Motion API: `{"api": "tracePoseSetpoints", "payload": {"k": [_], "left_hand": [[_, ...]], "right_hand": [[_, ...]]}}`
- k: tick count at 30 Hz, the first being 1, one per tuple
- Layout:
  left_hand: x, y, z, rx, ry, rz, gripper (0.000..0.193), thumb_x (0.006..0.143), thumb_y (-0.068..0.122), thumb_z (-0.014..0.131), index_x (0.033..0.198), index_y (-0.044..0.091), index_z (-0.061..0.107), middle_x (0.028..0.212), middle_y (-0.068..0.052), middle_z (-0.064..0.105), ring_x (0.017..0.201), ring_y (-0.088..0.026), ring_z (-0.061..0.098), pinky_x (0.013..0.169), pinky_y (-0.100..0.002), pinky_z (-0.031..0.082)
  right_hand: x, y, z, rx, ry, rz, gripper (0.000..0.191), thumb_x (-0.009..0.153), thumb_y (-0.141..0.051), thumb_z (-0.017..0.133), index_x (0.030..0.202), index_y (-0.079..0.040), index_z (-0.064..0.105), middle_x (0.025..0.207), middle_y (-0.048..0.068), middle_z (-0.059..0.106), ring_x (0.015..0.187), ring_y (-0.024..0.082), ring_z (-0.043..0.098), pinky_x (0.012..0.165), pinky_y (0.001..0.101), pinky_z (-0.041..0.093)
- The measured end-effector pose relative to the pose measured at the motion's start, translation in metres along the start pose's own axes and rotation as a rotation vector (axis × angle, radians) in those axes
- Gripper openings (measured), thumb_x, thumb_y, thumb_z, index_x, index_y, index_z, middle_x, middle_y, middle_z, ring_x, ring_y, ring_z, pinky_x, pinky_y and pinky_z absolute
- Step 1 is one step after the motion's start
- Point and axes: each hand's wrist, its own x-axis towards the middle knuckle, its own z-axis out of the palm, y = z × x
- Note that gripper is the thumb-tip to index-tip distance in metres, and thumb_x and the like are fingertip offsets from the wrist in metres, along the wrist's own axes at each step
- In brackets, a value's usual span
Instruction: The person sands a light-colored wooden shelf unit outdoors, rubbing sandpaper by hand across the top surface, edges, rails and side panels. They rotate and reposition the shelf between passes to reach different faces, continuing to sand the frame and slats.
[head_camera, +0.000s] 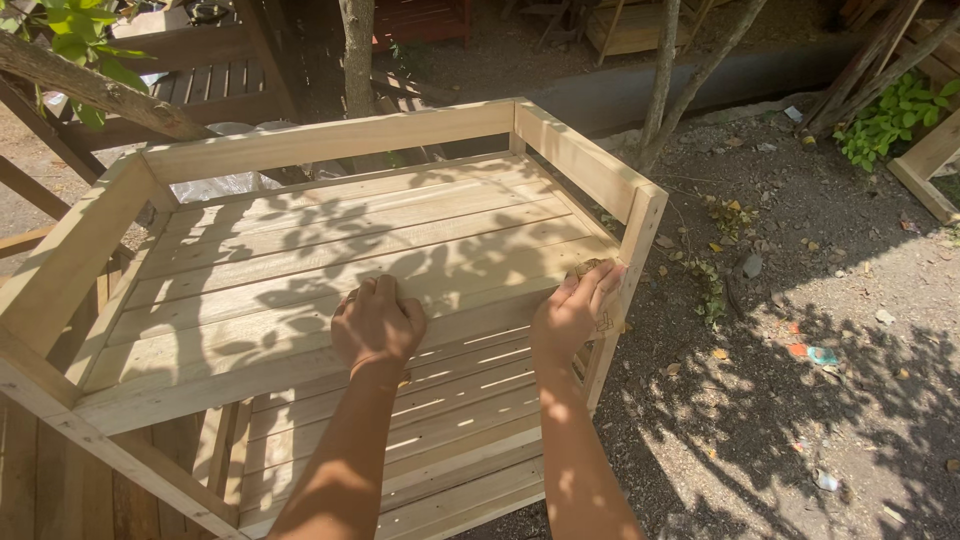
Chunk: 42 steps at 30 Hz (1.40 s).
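Unpainted slatted wooden frame (330, 240) fills view outdoors, long axis running left to right, tilted away from wearer, directly ahead of both hands. Left hand (378, 322) rests palm-down, fingers curled, on front slat near middle, holding nothing visible. Right hand (577, 308) closed around small brownish sanding pad (588, 267), pressed at slat's right end beside corner post (628, 270); right hand nearer post. On dirt (800, 400) to right: small red-and-teal wrapper scrap (812, 353), no label legible.

We see a pale slatted wooden rack (330, 250), unpainted, tilted, with a small sandpaper piece (588, 268) at its right front corner.
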Motion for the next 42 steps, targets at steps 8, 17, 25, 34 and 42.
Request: {"api": "tracePoseSetpoints", "payload": {"k": [8,17,25,34,42], "left_hand": [[-0.001,0.000,0.002,-0.002,0.101,0.061,0.024,0.085,0.031,0.055,0.094,0.014,0.070,0.100,-0.010,0.073,0.088,-0.031,0.073,0.082,-0.045,0.058],[-0.002,-0.002,0.007,-0.017,0.147,0.077,0.025,0.083,0.031,0.055,0.094,0.014,0.070,0.101,-0.010,0.073,0.090,-0.031,0.073,0.079,-0.045,0.058],[-0.002,-0.003,0.008,0.021,0.124,0.088,0.023,0.083,0.030,0.056,0.091,0.013,0.069,0.098,-0.010,0.073,0.086,-0.030,0.073,0.081,-0.046,0.058],[-0.001,-0.004,0.009,-0.015,0.170,0.108,0.021,0.082,0.029,0.057,0.090,0.013,0.069,0.096,-0.010,0.073,0.085,-0.031,0.073,0.076,-0.046,0.059],[0.001,-0.008,0.015,-0.006,0.170,0.110,0.022,0.081,0.030,0.058,0.092,0.014,0.068,0.098,-0.009,0.072,0.082,-0.030,0.073,0.076,-0.046,0.058]], "right_hand": [[-0.015,-0.003,0.007,0.018,-0.003,-0.060,0.060,0.112,-0.024,0.037,0.159,0.010,0.021,0.166,0.036,0.016,0.155,0.052,0.018,0.126,0.0486,0.026],[0.000,0.005,-0.002,0.083,-0.018,0.003,0.058,0.110,-0.021,0.037,0.159,0.008,0.024,0.168,0.032,0.019,0.154,0.047,0.025,0.123,0.0450,0.029],[-0.029,0.003,0.005,-0.008,-0.119,-0.030,0.060,0.109,-0.021,0.036,0.161,0.003,0.019,0.168,0.028,0.017,0.157,0.047,0.017,0.125,0.0482,0.026],[0.005,-0.022,0.008,0.101,0.099,0.125,0.063,0.113,-0.024,0.031,0.160,0.011,0.006,0.169,0.035,0.004,0.160,0.047,0.002,0.131,0.0507,0.006],[-0.038,0.015,0.036,0.199,-0.078,-0.037,0.072,0.110,-0.026,0.032,0.163,0.006,-0.003,0.172,0.029,-0.005,0.160,0.045,-0.009,0.130,0.0524,-0.001]]}}
